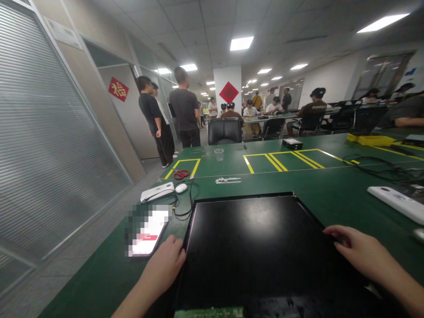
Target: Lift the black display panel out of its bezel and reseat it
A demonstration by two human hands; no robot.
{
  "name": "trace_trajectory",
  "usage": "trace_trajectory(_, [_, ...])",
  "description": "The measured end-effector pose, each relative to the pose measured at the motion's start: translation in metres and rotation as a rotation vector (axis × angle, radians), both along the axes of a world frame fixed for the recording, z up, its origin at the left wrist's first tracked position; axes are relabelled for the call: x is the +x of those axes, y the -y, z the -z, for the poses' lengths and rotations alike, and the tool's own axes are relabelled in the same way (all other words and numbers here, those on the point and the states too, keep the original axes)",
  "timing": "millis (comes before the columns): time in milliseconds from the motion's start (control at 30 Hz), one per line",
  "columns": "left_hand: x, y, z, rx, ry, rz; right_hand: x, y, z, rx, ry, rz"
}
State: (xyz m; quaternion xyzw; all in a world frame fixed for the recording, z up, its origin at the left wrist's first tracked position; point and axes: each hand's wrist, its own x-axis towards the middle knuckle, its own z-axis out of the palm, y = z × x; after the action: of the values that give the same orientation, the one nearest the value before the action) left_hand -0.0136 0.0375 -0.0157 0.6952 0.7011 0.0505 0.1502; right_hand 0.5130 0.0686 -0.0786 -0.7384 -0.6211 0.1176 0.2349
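A large black display panel (251, 251) lies in front of me on the green table (212, 154), screen side up. A strip of green circuit board (208, 313) shows along its near edge, cut off by the bottom of the view. My left hand (167, 260) grips the panel's left edge with curled fingers; its fingertips are partly hidden. On the opposite side my right hand (359, 249) holds the right edge between fingers and thumb. Close to my left hand lies a phone (149, 234) with a lit screen.
Red-handled scissors (181, 174), a white device (157, 192), a white mouse (181, 188) and a black cable (191, 194) lie at left. Whitish scraps (228, 180) sit beyond the panel. A white case (395, 203) is at right. Several people stand or sit farther off.
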Motion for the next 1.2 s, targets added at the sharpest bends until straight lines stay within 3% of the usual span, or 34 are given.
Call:
trace_trajectory(567, [-0.01,-0.005,0.001,0.235,0.674,-0.218,0.001,0.0,-0.002,0.002,0.005,-0.024])
trace_trajectory(700, [-0.007,-0.007,0.002,0.223,0.87,-0.293,0.0,0.0,-0.002,0.025,0.001,-0.02])
trace_trajectory(867, [-0.005,-0.008,0.015,0.202,1.074,-0.412,0.002,0.0,0.003,0.032,0.004,-0.015])
trace_trajectory(1000, [-0.002,-0.008,0.024,0.177,1.194,-0.494,0.003,0.0,0.004,0.027,-0.005,-0.021])
trace_trajectory(1200, [0.004,-0.006,0.025,0.131,1.333,-0.571,0.001,0.0,0.002,0.025,-0.004,-0.029])
